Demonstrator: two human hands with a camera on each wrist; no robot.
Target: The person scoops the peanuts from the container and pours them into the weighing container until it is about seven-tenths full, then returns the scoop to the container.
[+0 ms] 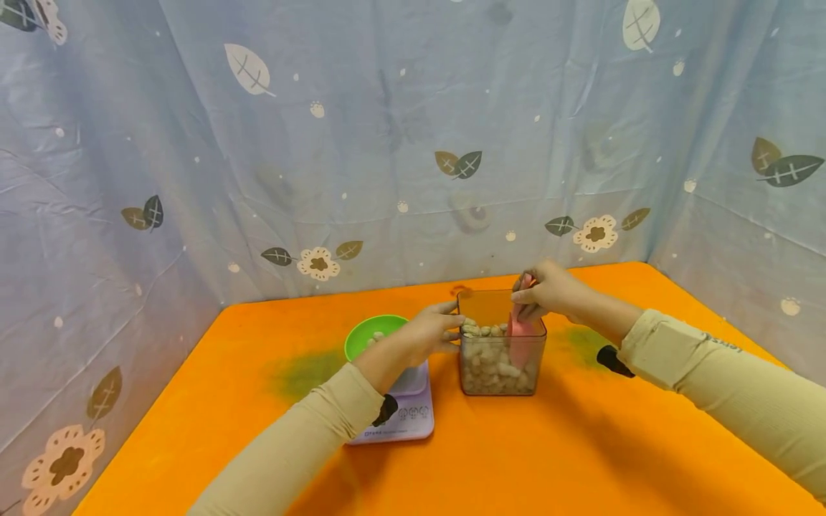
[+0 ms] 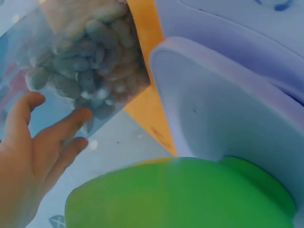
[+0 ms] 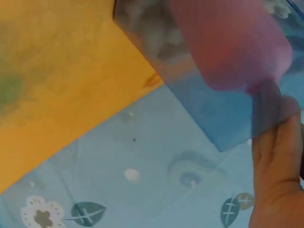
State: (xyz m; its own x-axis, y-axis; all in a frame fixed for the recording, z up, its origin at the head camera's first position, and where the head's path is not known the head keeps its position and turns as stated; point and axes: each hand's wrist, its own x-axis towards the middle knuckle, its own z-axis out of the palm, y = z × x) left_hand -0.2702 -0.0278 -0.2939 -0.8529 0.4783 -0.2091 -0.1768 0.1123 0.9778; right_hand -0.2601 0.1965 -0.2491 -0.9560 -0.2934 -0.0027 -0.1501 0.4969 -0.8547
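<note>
A clear, dark-tinted bin (image 1: 498, 383) holds several peanuts in their shells (image 2: 95, 52) and stands on the orange table. In the head view my right hand (image 1: 548, 292) grips the handle of a pink scoop (image 1: 520, 330), whose blade is down among the peanuts. Through the bin's wall the scoop (image 3: 237, 47) also shows in the right wrist view. My left hand (image 1: 426, 333) has its fingers spread against the bin's left side. Below that forearm sits a green bowl (image 1: 358, 337) with some peanuts in it, on a pale purple kitchen scale (image 1: 413, 424).
The orange tabletop (image 1: 245, 401) reaches back to a blue curtain (image 1: 387, 143) with leaf and flower prints, which also closes off both sides. My left forearm hides part of the bowl and the scale.
</note>
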